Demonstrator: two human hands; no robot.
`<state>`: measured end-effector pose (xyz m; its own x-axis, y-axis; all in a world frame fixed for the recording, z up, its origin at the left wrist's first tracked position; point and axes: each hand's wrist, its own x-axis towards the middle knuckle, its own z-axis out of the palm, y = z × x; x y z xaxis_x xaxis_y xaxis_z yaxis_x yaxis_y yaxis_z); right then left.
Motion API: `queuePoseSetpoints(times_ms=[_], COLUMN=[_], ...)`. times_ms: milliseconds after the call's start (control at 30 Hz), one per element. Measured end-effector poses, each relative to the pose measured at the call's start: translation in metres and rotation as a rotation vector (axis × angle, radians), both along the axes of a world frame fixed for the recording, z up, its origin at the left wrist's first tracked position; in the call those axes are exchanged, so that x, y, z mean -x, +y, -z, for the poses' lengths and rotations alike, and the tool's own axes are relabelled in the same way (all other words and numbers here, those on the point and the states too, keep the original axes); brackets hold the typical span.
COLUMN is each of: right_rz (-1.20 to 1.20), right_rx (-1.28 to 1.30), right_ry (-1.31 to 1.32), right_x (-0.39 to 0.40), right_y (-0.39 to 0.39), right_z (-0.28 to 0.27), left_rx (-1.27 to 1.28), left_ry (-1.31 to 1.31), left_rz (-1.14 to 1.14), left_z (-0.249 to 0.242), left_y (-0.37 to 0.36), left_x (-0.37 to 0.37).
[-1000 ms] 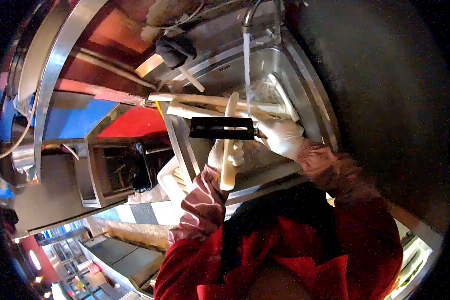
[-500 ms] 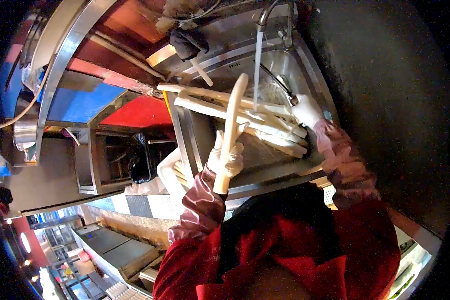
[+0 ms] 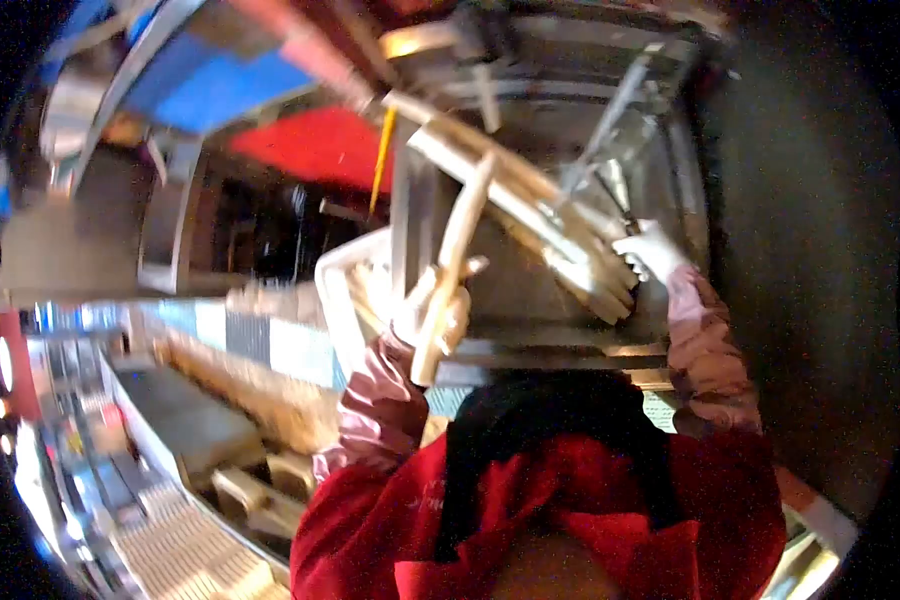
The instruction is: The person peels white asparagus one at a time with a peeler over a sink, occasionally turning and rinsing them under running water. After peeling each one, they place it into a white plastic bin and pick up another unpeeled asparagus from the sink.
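Note:
My gloved left hand (image 3: 438, 312) is closed round the lower part of a long, pale peeled stalk (image 3: 462, 225), held at a slant over the sink's near left side. Several similar pale stalks (image 3: 510, 185) lie side by side across the metal sink (image 3: 555, 352), their upper ends resting over its left edge. At the right, my gloved right hand (image 3: 655, 250) grips a slim tool with a dark handle and shiny metal end (image 3: 617, 185); motion blur hides its exact kind. This hand is close to the right ends of the stalks.
A stream of water (image 3: 607, 125) runs into the sink at the back right. Left of the sink stands a white tub (image 3: 332, 280) with pale pieces inside. A red panel (image 3: 315, 150) and a blue panel (image 3: 225, 88) are farther left. A dark surface (image 3: 800, 260) borders the right side.
The view has turned and blurred, so the sink appears farther right. My left hand still holds its stalk, now lower against the sink. The tool in my right hand points more steeply upward.

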<state>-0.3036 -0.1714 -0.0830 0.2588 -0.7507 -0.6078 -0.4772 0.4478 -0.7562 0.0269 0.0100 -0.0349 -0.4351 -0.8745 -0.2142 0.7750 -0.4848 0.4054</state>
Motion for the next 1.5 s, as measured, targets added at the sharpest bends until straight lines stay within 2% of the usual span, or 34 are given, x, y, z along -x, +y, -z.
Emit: queuePoseSetpoints(times_ms=[33,100,133,167,233,300,333,367,467,533,567,633,700,733,767,833,867,900,933,967,1033,1067,1100,1200,1300,1333,1400,1467,1500], right_rz=[0.014,0.034,0.042,0.059,0.064,0.06,0.065,0.076,0.089,0.155,0.205,0.258,0.326,0.344,0.389,0.388,0.386,0.382,0.474,0.489,0.532,0.465,0.5,0.503,0.501,0.546,0.593,0.516,0.511], right_rx=[-0.025,-0.029,0.02,0.077,-0.002,0.062,0.058,0.056,-0.039,-0.073,-0.066,0.005,0.046,-0.023,-0.107,-0.09,-0.063,-0.039,-0.121,-0.132,-0.171,-0.09,-0.077,-0.038,-0.08,-0.087,-0.082,-0.096,-0.083], right_ry=[-0.046,-0.096,-0.174,-0.254,-0.217,-0.174,-0.14,-0.104,-0.068,-0.01,0.025,0.117,0.065,0.044,0.052,0.051,0.053,0.055,0.078,0.021,-0.024,-0.002,-0.004,-0.031,-0.054,-0.072,-0.119,-0.079,-0.103], right_x=[-0.004,-0.016,-0.022,-0.028,-0.039,-0.046,-0.047,-0.047,-0.037,-0.017,-0.007,0.014,0.028,0.034,0.039,0.051,0.059,0.065,0.06,0.06,0.066,0.071,0.078,0.102,0.11,0.11,0.108,0.108,0.104], right_y=[0.004,0.0,-0.003,-0.007,-0.012,0.001,0.011,0.02,0.048,0.065,0.072,0.082,0.093,0.108,0.112,0.118,0.123,0.128,0.131,0.132,0.137,0.136,0.139,0.151,0.155,0.153,0.153,0.148,0.146], right_z=[-0.006,-0.016,-0.01,-0.008,-0.018,-0.028,-0.029,-0.029,-0.025,-0.025,-0.025,-0.02,-0.02,-0.036,-0.037,-0.012,0.005,0.018,0.017,0.012,0.015,0.009,0.014,0.029,0.033,0.035,0.035,0.034,0.034], left_rx=[-0.055,-0.067,-0.084,-0.182,-0.447,-0.807,-0.908,-0.919,-0.759,-0.642,-0.567,-0.346,-0.022,0.168,0.696,0.14,0.176,0.301,0.425,0.529,0.675,0.636,0.596,0.243,-0.051,0.33,0.193,-0.348,-0.378], left_ry=[-0.015,-0.349,-0.489,-0.612,-0.719,-0.908,-1.003,-0.891,-1.099,-1.298,-1.408,-1.626,-1.793,-1.848,-2.315,-1.436,-1.612,-1.591,-1.632,-1.693,-1.895,-1.963,-2.03,-1.258,-0.514,-0.822,-0.729,-0.271,-0.226], left_rz=[-0.093,-0.406,-0.456,-0.5,-0.561,-0.464,-0.432,-0.518,-0.463,-0.513,-0.569,-0.826,-1.034,-1.056,-1.045,-0.562,-0.377,-0.039,0.168,0.283,0.321,0.34,0.362,0.227,0.093,0.167,0.232,0.125,0.049], left_z=[-0.001,0.017,0.021,0.03,0.075,0.096,0.11,0.152,0.266,0.266,0.254,0.2,0.133,0.1,0.086,0.061,0.101,0.15,0.203,0.267,0.408,0.397,0.383,0.346,0.309,0.323,0.321,0.251,0.199], left_y=[0.019,0.06,0.079,0.098,0.129,0.14,0.14,0.149,0.153,0.111,0.082,0.03,-0.021,-0.04,-0.071,-0.115,-0.141,-0.167,-0.186,-0.204,-0.239,-0.246,-0.253,-0.251,-0.251,-0.252,-0.246,-0.232,-0.224], left_x=[-0.018,-0.058,-0.077,-0.095,-0.126,-0.138,-0.137,-0.144,-0.173,-0.179,-0.175,-0.164,-0.128,-0.097,-0.065,0.026,0.062,0.092,0.13,0.169,0.238,0.255,0.273,0.298,0.289,0.27,0.243,0.214,0.198])
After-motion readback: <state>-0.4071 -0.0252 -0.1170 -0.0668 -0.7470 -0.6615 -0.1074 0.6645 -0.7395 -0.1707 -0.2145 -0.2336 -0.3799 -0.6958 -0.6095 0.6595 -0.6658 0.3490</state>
